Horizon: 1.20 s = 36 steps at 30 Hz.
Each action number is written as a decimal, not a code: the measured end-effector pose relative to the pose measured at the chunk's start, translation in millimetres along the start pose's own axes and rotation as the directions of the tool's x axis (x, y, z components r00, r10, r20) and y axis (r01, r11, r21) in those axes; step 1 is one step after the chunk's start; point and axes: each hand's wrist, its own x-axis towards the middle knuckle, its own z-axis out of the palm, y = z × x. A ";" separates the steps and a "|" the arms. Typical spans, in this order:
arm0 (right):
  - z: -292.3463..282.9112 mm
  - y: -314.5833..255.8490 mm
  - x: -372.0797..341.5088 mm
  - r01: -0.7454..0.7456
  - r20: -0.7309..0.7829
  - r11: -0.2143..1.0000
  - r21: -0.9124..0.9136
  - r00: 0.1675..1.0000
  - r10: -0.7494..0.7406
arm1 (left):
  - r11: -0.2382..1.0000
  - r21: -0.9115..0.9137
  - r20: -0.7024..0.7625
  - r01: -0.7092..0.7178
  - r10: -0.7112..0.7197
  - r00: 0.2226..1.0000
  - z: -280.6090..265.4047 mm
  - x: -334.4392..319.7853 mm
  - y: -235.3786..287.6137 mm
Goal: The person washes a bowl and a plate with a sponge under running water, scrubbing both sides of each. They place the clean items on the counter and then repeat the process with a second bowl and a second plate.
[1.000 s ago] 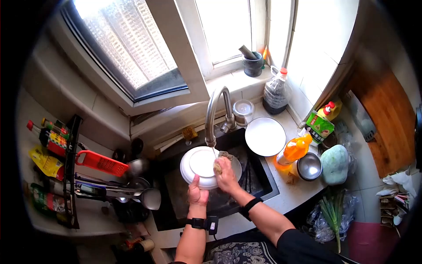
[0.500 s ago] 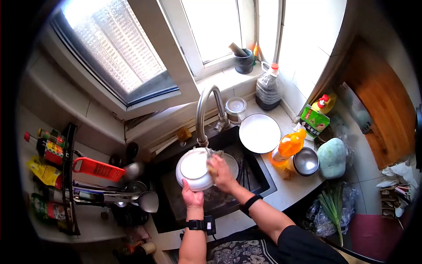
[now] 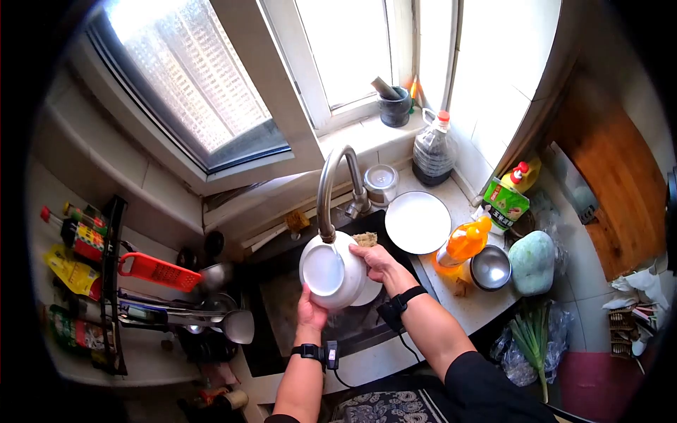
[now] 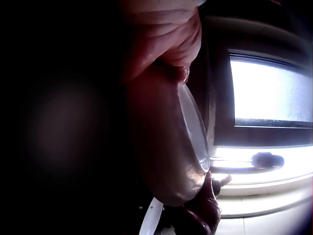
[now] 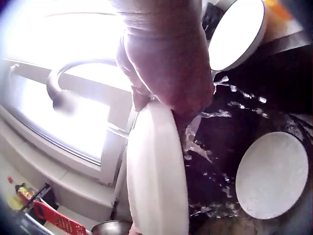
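Note:
Under the faucet [image 3: 326, 183], a white bowl [image 3: 324, 271] is tilted with its ringed base facing up. My left hand [image 3: 310, 311] grips its near rim, thumb on the outside. The right hand [image 3: 379, 262] pinches the bowl's right edge, and a tan scrubber [image 3: 365, 240] shows just beyond its fingers. From the right wrist, the bowl [image 5: 156, 166] appears edge-on below the hand [image 5: 168, 63], with water splashing off beside it. The left wrist view is dark, with the bowl [image 4: 166, 147] between both hands. Another white dish [image 5: 272, 175] lies in the sink.
Right of the sink [image 3: 278, 310] are a white plate [image 3: 418, 222], an orange bottle [image 3: 465, 243], a metal bowl [image 3: 490, 268] and a pale green melon [image 3: 532, 263]. A jar [image 3: 381, 185] stands behind. Utensils and a red basket [image 3: 162, 272] hang at left.
The bowl has tilted more steeply and shifted right. My right hand has moved from scrubbing across its base to gripping its right edge.

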 end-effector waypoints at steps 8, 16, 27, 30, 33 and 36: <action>-5.0 15.9 12.9 0.073 -0.038 0.992 -0.103 0.996 -0.077 | 0.922 0.245 0.086 -0.300 0.288 0.954 29.3 -14.7 30.2; 16.6 14.6 15.1 0.069 0.048 0.977 -0.202 0.997 -0.060 | 0.894 0.289 0.018 -0.344 0.354 0.935 24.8 -12.0 51.1; -37.8 -2.7 -21.5 0.078 0.257 0.956 -0.282 0.966 -0.003 | 0.956 0.288 -0.020 0.049 -0.045 0.999 2.9 -10.8 6.9; -53.8 -7.6 -40.4 0.108 0.262 0.957 -0.269 0.964 -0.035 | 0.944 0.318 -0.030 0.082 -0.077 0.997 9.9 -9.7 -4.2; -65.5 -4.5 -46.1 0.124 0.254 0.945 -0.304 0.966 -0.045 | 0.894 0.399 -0.078 0.205 -0.190 0.979 7.9 1.1 -9.9; -61.9 -6.6 -55.5 0.165 0.253 0.904 -0.394 0.965 -0.066 | 0.901 0.367 0.017 0.229 -0.253 0.967 -0.8 14.1 -16.8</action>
